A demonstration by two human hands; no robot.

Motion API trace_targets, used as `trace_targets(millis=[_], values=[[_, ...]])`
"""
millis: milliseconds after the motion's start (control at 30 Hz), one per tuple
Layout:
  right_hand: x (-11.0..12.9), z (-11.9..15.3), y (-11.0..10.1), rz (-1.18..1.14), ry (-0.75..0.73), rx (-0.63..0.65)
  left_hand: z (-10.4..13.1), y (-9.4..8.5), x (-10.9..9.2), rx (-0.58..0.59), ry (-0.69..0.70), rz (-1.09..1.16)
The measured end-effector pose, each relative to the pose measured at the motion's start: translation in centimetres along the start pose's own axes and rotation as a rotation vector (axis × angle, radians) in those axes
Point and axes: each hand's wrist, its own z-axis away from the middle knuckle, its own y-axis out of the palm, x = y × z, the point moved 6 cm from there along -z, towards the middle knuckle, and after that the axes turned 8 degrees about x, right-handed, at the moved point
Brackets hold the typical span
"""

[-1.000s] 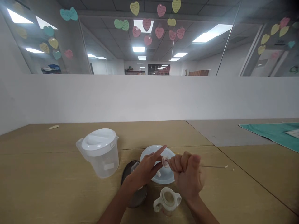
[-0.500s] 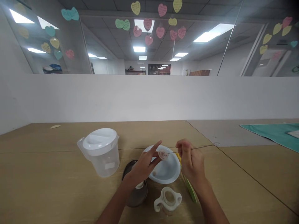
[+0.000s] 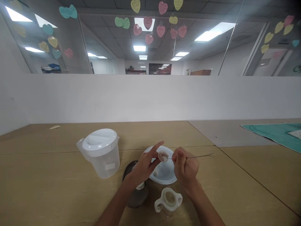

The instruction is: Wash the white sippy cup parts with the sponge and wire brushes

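My left hand pinches a small round, whitish, cup-like piece between thumb and fingers, its open face turned right. My right hand is closed around a thin metal rod with a small loop at its far right end. The rod's left end reaches into the round piece. Both hands are above a pale blue-white bowl, which holds a small light object. Under my left forearm, a dark oval tray is partly hidden, with something white in it.
A lidded translucent pitcher stands to the left. Nearest me is a white two-handled piece on a clear base. A teal mat lies at far right, a flat pale scrap at far left. A white wall backs the table.
My right hand has shifted left and slightly down with the rod, closer to the round piece. It now covers the yellow-green handled item beside the bowl. My left hand has barely moved.
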Motion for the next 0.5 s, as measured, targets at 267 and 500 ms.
trace_targets(millis=[267, 500], values=[[0.3, -0.5, -0.9, 0.052, -0.026, -0.023, -0.1, 0.2, 0.2, 0.038, -0.039, 0.063], [-0.4, -0.9, -0.9, -0.043, 0.14, 0.077, -0.1, 0.3, 0.7, 0.023, -0.093, 0.093]])
